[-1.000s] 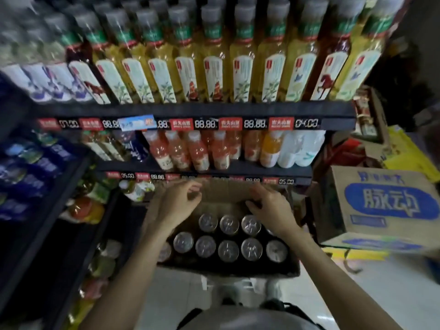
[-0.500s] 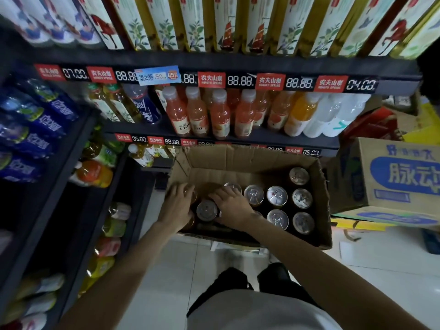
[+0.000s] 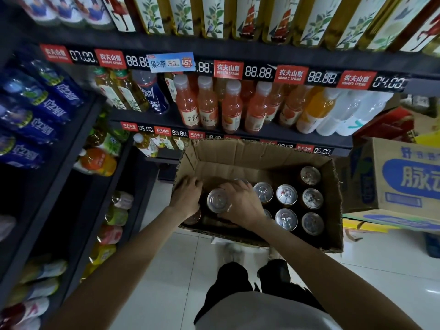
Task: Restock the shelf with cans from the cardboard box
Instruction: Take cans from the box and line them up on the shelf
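Note:
An open cardboard box (image 3: 250,160) stands in front of the dark shelf unit (image 3: 273,133), with several silver-topped cans (image 3: 287,195) upright inside. Both my hands reach into its left end. My right hand (image 3: 242,203) curls round a can (image 3: 217,200) that stands higher than the others, its fingers at the can's right side. My left hand (image 3: 187,197) lies over the cans in the box's left corner, fingers curled down onto one that is mostly hidden beneath it.
Shelves above hold tea bottles, orange drink bottles (image 3: 209,103) and white bottles. A side rack (image 3: 71,163) at left carries blue bottles and lying drinks. A closed blue-printed carton (image 3: 404,177) sits right of the box. White tiled floor (image 3: 166,270) lies below.
One second ago my hands were at the box's far edge. They then moved down onto the cans at its left end. The can under my right hand now stands a little higher.

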Demonstrator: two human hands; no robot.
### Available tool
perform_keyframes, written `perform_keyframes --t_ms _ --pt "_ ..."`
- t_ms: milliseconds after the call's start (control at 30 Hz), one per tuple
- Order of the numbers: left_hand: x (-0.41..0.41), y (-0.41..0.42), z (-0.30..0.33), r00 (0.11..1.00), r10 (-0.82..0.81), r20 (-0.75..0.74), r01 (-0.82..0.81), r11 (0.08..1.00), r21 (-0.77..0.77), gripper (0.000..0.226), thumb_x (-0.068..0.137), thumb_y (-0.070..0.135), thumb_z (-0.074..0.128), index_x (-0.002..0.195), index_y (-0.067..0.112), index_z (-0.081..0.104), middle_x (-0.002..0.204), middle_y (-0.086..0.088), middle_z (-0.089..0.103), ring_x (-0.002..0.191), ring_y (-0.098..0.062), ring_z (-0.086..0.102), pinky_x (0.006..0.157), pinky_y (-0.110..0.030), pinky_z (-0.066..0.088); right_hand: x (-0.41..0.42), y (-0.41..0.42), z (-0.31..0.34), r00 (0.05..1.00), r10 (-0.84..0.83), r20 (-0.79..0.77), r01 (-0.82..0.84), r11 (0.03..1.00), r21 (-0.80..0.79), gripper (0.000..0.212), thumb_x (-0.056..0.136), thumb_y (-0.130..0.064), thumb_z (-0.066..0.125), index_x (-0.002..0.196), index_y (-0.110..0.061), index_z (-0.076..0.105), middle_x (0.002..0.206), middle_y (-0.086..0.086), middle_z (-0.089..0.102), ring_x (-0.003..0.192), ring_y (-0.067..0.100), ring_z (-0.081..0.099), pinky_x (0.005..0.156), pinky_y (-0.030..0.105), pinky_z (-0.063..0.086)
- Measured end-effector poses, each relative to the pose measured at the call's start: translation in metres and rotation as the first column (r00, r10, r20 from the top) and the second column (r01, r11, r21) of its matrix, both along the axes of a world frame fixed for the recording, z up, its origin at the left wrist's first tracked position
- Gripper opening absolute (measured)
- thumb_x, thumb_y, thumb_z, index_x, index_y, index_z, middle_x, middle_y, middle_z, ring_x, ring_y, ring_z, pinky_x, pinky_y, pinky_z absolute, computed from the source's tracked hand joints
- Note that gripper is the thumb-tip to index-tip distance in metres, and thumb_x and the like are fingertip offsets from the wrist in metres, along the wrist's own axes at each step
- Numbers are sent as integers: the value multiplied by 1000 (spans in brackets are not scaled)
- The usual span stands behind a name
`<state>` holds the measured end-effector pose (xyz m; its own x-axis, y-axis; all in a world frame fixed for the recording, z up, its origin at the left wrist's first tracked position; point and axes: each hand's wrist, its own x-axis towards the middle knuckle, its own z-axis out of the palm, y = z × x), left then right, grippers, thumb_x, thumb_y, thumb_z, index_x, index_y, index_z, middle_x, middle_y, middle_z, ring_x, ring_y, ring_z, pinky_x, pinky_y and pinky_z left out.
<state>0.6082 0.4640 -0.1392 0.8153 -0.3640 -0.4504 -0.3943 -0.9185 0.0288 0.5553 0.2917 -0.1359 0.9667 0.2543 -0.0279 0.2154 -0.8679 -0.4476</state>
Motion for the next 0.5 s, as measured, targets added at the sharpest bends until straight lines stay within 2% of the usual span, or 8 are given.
perform_keyframes --t_ms 67,133,200,267,333,400,500 --pt "2 -3 -2 1000 -1 30 0 998 58 48 88 29 60 129 8 46 135 -11 45 128 -28 35 103 -34 36 -3 -13 18 997 -66 34 64 996 69 67 52 -38 86 108 -12 59 104 7 66 98 29 58 81 37 43" --pt "4 -9 -2 999 -28 42 22 987 157 42 90 35 57 123 9 53 129 -12 50 124 -28 38 97 -34 41 -5 -27 35 988 -155 22 149 974 170 68 56 -37 85 112 -14 55 108 3 62 99 23 56 83 35 45" --pt "6 -17 3 996 -78 35 68 971 231 41 91 37 55 120 8 55 125 -13 53 120 -29 41 89 -35 44 -8 -44 51 972 -235 -16 229 927 297 67 56 -34 86 112 -14 55 104 -3 59 93 16 56 78 25 47" --pt "5 -23 14 994 -94 50 82 974 210 47 90 42 54 123 8 52 126 -13 53 118 -29 43 89 -37 45 -12 -61 66 957 -280 -79 288 872 397 67 57 -35 87 111 -13 54 104 -4 57 91 11 56 74 15 44" --pt "3 -26 37 994 -56 96 48 995 82 57 89 48 52 132 10 44 134 -12 48 124 -30 41 97 -42 42 -14 -79 83 949 -280 -146 315 805 503 68 58 -38 85 114 -16 54 108 -2 60 98 12 59 81 23 48" --pt "1 -30 71 994 16 110 -1 991 -137 65 89 50 52 140 14 36 143 -9 40 130 -29 38 105 -43 37 -16 -96 106 942 -272 -196 334 715 614 62 61 -37 82 115 -24 54 111 -4 62 103 10 60 87 26 49" --pt "3 -43 134 989 90 114 -22 870 -492 69 84 56 50 142 23 32 143 -3 38 127 -22 43 103 -42 42 -17 -121 148 933 -259 -249 357 581 731 53 69 -30 74 117 -32 54 113 -9 64 105 4 61 85 19 50"
